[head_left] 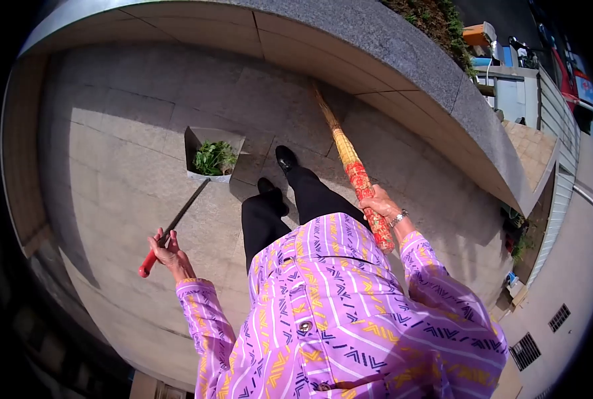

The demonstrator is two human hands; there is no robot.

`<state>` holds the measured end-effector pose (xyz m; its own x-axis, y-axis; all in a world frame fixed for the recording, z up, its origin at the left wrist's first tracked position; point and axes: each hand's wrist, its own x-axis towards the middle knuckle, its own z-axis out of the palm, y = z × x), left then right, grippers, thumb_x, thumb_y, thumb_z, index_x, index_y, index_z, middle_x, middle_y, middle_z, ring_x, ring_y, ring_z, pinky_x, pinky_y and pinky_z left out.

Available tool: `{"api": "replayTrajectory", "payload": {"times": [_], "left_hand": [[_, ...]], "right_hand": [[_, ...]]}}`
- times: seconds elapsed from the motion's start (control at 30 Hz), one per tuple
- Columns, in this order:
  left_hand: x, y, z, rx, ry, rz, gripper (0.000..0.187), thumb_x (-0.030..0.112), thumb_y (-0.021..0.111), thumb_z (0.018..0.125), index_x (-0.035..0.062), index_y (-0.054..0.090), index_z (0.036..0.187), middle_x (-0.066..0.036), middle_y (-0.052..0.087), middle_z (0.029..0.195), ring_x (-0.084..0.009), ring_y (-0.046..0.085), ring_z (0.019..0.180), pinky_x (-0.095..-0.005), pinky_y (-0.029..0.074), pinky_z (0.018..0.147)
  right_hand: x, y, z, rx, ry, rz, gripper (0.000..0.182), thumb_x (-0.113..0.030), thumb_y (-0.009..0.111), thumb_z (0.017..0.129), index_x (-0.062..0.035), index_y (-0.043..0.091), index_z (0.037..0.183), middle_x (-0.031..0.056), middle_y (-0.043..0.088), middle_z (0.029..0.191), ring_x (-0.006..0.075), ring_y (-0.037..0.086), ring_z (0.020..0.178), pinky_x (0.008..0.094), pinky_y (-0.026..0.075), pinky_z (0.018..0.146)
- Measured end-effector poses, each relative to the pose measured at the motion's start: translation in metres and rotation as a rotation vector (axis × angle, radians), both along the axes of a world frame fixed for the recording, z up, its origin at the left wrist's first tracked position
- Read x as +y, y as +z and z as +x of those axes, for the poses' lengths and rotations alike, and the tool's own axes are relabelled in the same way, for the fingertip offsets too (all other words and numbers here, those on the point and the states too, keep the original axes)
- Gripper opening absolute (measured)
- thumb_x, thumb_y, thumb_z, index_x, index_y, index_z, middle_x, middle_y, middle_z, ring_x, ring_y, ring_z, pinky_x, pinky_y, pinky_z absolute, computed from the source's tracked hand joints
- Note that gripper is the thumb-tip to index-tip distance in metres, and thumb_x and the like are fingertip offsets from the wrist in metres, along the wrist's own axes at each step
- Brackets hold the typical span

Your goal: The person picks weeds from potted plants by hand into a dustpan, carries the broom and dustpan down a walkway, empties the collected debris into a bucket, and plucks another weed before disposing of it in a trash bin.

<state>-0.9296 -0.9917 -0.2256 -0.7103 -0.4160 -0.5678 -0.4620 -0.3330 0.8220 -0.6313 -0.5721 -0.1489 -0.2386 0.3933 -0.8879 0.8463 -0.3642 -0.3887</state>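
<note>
My left hand has the long handle of a dustpan between its thumb and fingers, near the red grip at the end. The grip is loose, with some fingers apart. The pan rests on the paving, and green leafy cuttings lie inside it. On the other side, my right hand is wrapped round a straw broom, on the part covered in red patterned wrapping. The broom slants away from me, its thin straw tip near the foot of the low wall. My black shoes stand between the pan and the broom.
A curved low stone wall with a grey top runs round the far side and the right. Tiled paving lies in sun and shadow. Plants grow beyond the wall. At the right are a corrugated metal panel and floor grates.
</note>
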Motion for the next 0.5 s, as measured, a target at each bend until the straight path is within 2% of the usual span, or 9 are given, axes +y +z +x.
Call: {"api": "replayTrajectory", "payload": {"times": [0.1, 0.17, 0.2, 0.23, 0.27, 0.37, 0.43, 0.47, 0.5], "left_hand": [[-0.010, -0.015, 0.003, 0.040, -0.050, -0.002, 0.032, 0.030, 0.057, 0.079, 0.0015, 0.045, 0.086, -0.016, 0.054, 0.093, -0.0203, 0.053, 0.077, -0.0293, 0.051, 0.061], [-0.018, -0.022, 0.002, 0.064, -0.109, 0.008, 0.030, 0.030, 0.058, 0.078, 0.0029, 0.046, 0.086, -0.014, 0.056, 0.090, -0.0187, 0.053, 0.077, -0.0294, 0.050, 0.061], [-0.017, -0.020, 0.002, 0.061, -0.162, 0.008, 0.027, 0.029, 0.057, 0.079, 0.0041, 0.047, 0.084, -0.013, 0.057, 0.089, -0.0177, 0.054, 0.077, -0.0293, 0.049, 0.061], [-0.023, -0.032, 0.001, 0.092, -0.210, 0.016, 0.026, 0.028, 0.057, 0.079, 0.0045, 0.047, 0.084, -0.012, 0.056, 0.090, -0.0172, 0.054, 0.077, -0.0289, 0.049, 0.062], [-0.018, -0.025, 0.001, 0.106, -0.268, 0.011, 0.024, 0.027, 0.056, 0.079, 0.0050, 0.048, 0.084, -0.012, 0.056, 0.091, -0.0168, 0.054, 0.077, -0.0285, 0.049, 0.063], [0.001, 0.002, 0.010, 0.146, -0.519, -0.022, 0.023, 0.027, 0.057, 0.079, 0.0060, 0.048, 0.085, -0.010, 0.056, 0.096, -0.0147, 0.054, 0.081, -0.0262, 0.048, 0.067], [0.002, -0.009, 0.010, 0.111, -0.636, -0.046, 0.025, 0.027, 0.059, 0.078, 0.0054, 0.049, 0.086, -0.010, 0.056, 0.097, -0.0138, 0.054, 0.079, -0.0259, 0.048, 0.068], [0.035, 0.017, 0.007, 0.165, -0.688, -0.074, 0.025, 0.027, 0.061, 0.077, 0.0048, 0.050, 0.083, -0.008, 0.057, 0.091, -0.0124, 0.054, 0.075, -0.0251, 0.048, 0.068], [0.045, 0.022, 0.008, 0.181, -0.776, -0.108, 0.026, 0.028, 0.061, 0.076, 0.0048, 0.051, 0.081, -0.006, 0.056, 0.088, -0.0117, 0.053, 0.073, -0.0247, 0.048, 0.068]], "right_hand": [[-0.020, -0.012, 0.067, -0.019, -0.063, 0.027, 0.029, -0.006, 0.064, 0.061, -0.0023, 0.043, 0.080, 0.0059, 0.049, 0.060, 0.0151, 0.051, 0.044, 0.0291, 0.045, 0.039], [-0.029, -0.019, 0.109, -0.032, -0.348, -0.078, 0.024, -0.006, 0.063, 0.062, -0.0029, 0.046, 0.079, 0.0058, 0.049, 0.059, 0.0163, 0.051, 0.045, 0.0296, 0.045, 0.039], [-0.032, -0.022, 0.130, -0.033, -0.364, -0.087, 0.024, -0.006, 0.063, 0.062, -0.0029, 0.046, 0.079, 0.0058, 0.049, 0.059, 0.0163, 0.051, 0.045, 0.0296, 0.045, 0.039], [-0.041, -0.044, 0.146, -0.035, -0.504, -0.083, 0.022, -0.008, 0.063, 0.064, -0.0031, 0.047, 0.077, 0.0062, 0.050, 0.058, 0.0172, 0.052, 0.045, 0.0298, 0.045, 0.040], [-0.041, -0.048, 0.165, -0.054, -0.654, -0.090, 0.020, -0.011, 0.062, 0.066, -0.0032, 0.048, 0.076, 0.0065, 0.050, 0.057, 0.0182, 0.052, 0.046, 0.0301, 0.045, 0.040], [-0.029, -0.060, 0.199, 0.061, -0.875, -0.225, 0.023, -0.020, 0.059, 0.071, -0.0061, 0.044, 0.082, 0.0087, 0.052, 0.059, 0.0192, 0.052, 0.047, 0.0314, 0.046, 0.042], [-0.034, -0.053, 0.185, 0.150, -0.774, -0.217, 0.023, -0.020, 0.059, 0.071, -0.0061, 0.045, 0.082, 0.0083, 0.052, 0.059, 0.0191, 0.053, 0.049, 0.0308, 0.046, 0.043], [-0.021, -0.054, 0.186, 0.155, -0.870, -0.210, 0.020, -0.022, 0.058, 0.073, -0.0103, 0.043, 0.079, 0.0054, 0.052, 0.060, 0.0146, 0.052, 0.048, 0.0266, 0.045, 0.041], [-0.035, -0.033, 0.164, 0.141, -0.785, -0.186, 0.022, -0.023, 0.060, 0.072, -0.0089, 0.044, 0.077, 0.0057, 0.053, 0.060, 0.0151, 0.052, 0.048, 0.0262, 0.045, 0.041]]}}
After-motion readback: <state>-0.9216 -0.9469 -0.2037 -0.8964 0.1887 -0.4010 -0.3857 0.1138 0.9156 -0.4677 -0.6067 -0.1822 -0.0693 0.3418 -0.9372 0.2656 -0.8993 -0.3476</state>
